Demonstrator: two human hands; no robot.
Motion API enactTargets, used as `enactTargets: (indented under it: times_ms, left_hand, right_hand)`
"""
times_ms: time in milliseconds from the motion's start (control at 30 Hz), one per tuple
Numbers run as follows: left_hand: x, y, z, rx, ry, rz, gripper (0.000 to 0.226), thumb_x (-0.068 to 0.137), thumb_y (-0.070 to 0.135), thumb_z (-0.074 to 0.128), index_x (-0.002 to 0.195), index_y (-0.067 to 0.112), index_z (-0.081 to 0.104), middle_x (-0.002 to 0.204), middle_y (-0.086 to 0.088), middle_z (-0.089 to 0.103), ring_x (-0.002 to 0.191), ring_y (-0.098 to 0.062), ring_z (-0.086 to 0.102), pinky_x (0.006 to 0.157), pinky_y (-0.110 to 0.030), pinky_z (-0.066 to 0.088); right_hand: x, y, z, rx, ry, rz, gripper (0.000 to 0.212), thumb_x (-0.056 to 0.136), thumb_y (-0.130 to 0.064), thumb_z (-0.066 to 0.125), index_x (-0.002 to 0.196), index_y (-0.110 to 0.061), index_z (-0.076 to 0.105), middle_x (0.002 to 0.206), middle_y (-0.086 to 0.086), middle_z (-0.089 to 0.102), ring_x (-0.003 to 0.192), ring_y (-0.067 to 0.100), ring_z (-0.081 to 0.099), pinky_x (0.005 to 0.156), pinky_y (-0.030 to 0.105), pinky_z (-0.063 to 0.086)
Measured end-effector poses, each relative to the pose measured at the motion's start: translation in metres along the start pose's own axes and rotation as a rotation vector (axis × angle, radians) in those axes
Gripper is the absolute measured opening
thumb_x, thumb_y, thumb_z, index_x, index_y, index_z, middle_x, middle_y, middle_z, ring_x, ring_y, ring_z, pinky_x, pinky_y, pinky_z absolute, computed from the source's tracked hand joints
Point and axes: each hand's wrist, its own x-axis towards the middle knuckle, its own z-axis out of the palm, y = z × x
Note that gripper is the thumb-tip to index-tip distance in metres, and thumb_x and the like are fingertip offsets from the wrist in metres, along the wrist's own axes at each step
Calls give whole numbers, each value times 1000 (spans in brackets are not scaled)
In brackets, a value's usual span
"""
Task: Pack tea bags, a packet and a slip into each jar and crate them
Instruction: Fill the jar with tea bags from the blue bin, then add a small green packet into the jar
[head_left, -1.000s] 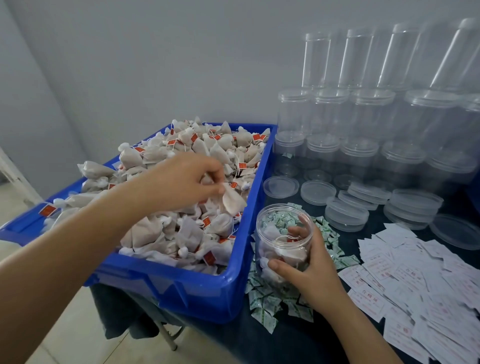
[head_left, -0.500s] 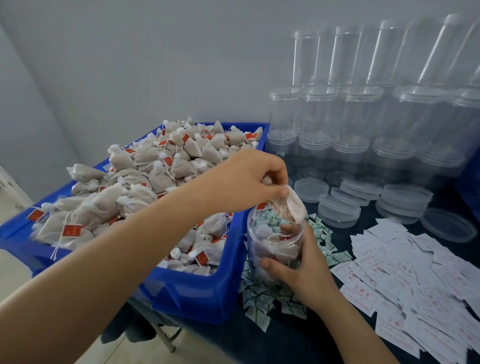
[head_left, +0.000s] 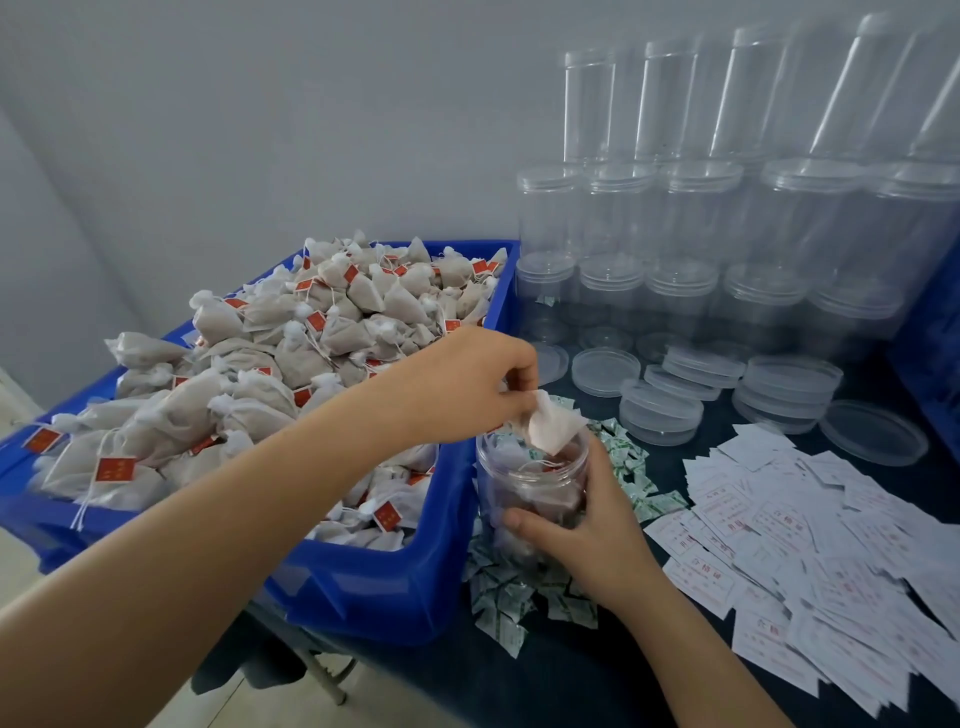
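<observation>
Left hand: I see my left hand (head_left: 467, 387) at frame centre, pinching a tea bag (head_left: 553, 428) by its gathered top.
Tea bag: it hangs just over the mouth of the jar (head_left: 532, 493), lower corner touching or just inside the rim (I can't tell which), long axis tilted toward lower right.
Right hand: my right hand (head_left: 587, 535) wraps the jar's right side, gripping it upright, just right of the blue bin (head_left: 415, 587).
Jar: already partly filled with bags.
Key relation: the opening lies directly below the left hand, so I judge a short drop is all that's needed.
Nearby: packets (head_left: 631, 467) and slips (head_left: 810, 535) lie to the right.
</observation>
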Motion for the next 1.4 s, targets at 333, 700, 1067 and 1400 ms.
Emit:
enactTargets:
  times_ms: [333,700,1067,1400]
  left_hand:
    - [-8,12,7,26,66,41,22,91,30,61,109,18,60,105,5,62,90,-9,58,79,-21,46]
    - [-17,53,47,-106,326,-29,14,94,17,52,103,13,62,101,0,63,90,-16,58,81,-35,48]
    - [4,52,150,26,28,-275,32,89,42,59,107,14,58,114,-5,56,106,-24,54,77,-31,41]
    - [30,43,153,75,-36,-403,18,89,15,57,106,19,62,104,-4,64,94,-25,60,70,-32,45]
  right_hand:
    - [-3,-8,-13,-46,54,-53,97,47,-51,86,131,-62,40,123,-24,57,112,-4,59,89,19,53]
    - [-34,-29,-92,-81,220,-55,88,48,-45,87,122,-66,45,121,-16,59,99,0,66,74,24,59]
    - [-79,-16,-115,-143,279,14,95,48,-40,92,126,-53,40,124,-16,54,104,-12,58,88,16,49]
    - [-90,-7,-110,-127,240,27,97,51,-34,93,131,-49,40,129,-18,53,114,-8,55,94,18,48]
